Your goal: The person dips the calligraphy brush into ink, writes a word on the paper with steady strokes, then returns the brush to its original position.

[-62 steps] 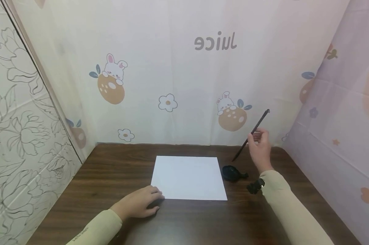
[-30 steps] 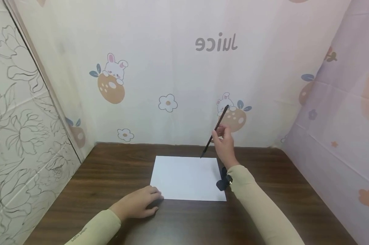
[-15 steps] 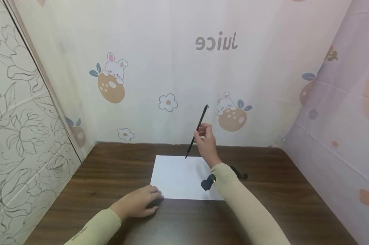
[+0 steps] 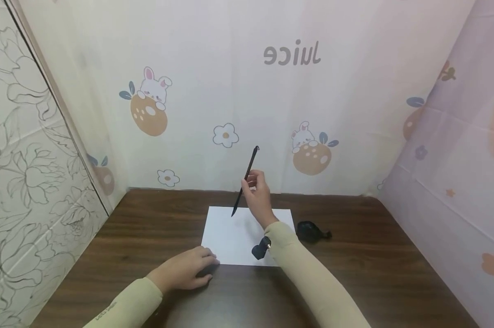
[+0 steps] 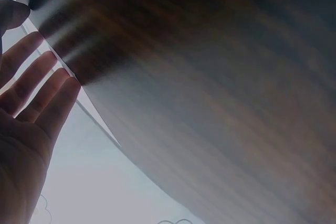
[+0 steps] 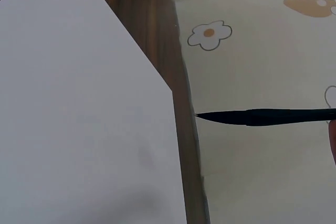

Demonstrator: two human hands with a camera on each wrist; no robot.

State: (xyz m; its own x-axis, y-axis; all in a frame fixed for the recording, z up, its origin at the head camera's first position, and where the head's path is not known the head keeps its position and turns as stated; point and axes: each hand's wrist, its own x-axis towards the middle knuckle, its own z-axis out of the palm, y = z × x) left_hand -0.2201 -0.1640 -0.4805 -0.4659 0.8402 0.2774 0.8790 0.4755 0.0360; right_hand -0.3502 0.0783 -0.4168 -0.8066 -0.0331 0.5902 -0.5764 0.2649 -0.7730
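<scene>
My right hand (image 4: 257,196) pinches a dark writing brush (image 4: 245,182) with a small loop at its top end. The brush slants, its pointed tip down and left over the upper part of a white sheet of paper (image 4: 220,232). In the right wrist view the brush (image 6: 262,117) shows a dark tapered tip; only a sliver of the hand appears there. My left hand (image 4: 185,269) rests at the sheet's near left corner, fingertips on its edge. The left wrist view shows that hand (image 5: 31,124) with its fingers extended.
A small black dish (image 4: 309,231) with a narrow handle-like end stands just right of the paper on the brown wooden table (image 4: 148,228). Behind the table hangs a printed curtain (image 4: 197,91), with patterned cloths on both sides.
My right hand has carried the brush leftward from beside the black dish to above the paper. The dish, covered by the arm a moment ago, shows again. My left hand has stayed put.
</scene>
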